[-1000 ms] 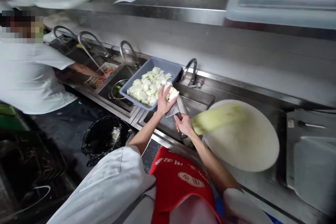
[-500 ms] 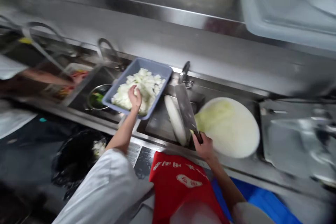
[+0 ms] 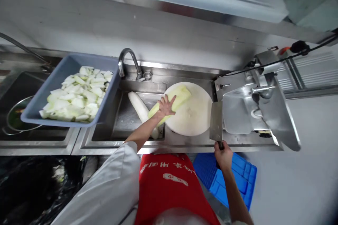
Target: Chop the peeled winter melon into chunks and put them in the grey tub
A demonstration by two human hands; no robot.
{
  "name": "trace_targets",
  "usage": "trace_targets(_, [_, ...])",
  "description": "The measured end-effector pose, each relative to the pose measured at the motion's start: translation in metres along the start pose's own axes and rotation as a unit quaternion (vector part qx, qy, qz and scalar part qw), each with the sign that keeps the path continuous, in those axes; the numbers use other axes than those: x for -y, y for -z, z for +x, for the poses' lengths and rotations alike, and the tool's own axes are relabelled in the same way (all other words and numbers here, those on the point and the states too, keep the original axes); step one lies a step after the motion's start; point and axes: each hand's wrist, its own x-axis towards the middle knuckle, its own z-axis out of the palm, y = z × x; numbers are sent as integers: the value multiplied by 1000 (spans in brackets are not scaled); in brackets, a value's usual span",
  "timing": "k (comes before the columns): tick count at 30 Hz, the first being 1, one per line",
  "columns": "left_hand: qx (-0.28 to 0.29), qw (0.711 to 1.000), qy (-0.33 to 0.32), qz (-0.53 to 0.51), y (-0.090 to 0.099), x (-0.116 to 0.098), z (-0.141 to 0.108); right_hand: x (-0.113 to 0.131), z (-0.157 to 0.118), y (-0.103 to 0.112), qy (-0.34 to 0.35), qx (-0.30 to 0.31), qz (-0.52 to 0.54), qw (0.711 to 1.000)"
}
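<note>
The left hand (image 3: 165,107) rests on a pale green gourd (image 3: 182,95), its fingers spread apart and laid over the skin rather than wrapped around it. Under those fingers the gourd lies slantwise on a round white board (image 3: 196,121) — one end reaching past the board's left edge, over the sink (image 3: 120,124). Left of these fingers a long white vegetable (image 3: 138,104) slopes down into the sink; whether it touches the gourd I cannot tell. Further left, a grey-blue tub (image 3: 59,123) holds pale cut pieces (image 3: 79,98), and a tap (image 3: 133,58) stands behind.

The right hand (image 3: 224,154) has its fingers clamped on the handle of a cleaver (image 3: 216,121) — at the front edge of the steel desk (image 3: 185,144), the blade pointing away from them beside the board's right edge. Below these fingers is a blue crate (image 3: 243,179).
</note>
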Motion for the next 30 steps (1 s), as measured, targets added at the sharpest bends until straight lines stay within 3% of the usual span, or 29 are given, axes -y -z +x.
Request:
trace_targets(3, [-20,999,14,48,-9,-10,4,-26,46,7,20,59,-68,996])
trace_targets(5, [-28,997,24,61,-12,-17,-5,-31,82,9,49,105,-130,985])
trace_targets(10, [-16,995,-18,92,-30,-54,-49,-9,153,2,149,198,-209,946])
trace_targets(13, [8,994,-49,95,-42,-73,-67,8,162,-11,221,248,-209,920])
trace_targets(17, [0,996,-26,82,-47,-84,-68,17,154,-23,275,310,-189,890])
trace_targets(21, [-2,997,-22,74,-48,-87,-59,14,159,-14,275,328,-181,885])
trace_targets(25, [20,996,-61,60,-44,-86,-40,12,173,-3,266,340,-185,883])
trace_targets(30, [27,994,-95,53,-34,-82,-8,27,189,-12,232,340,-225,883])
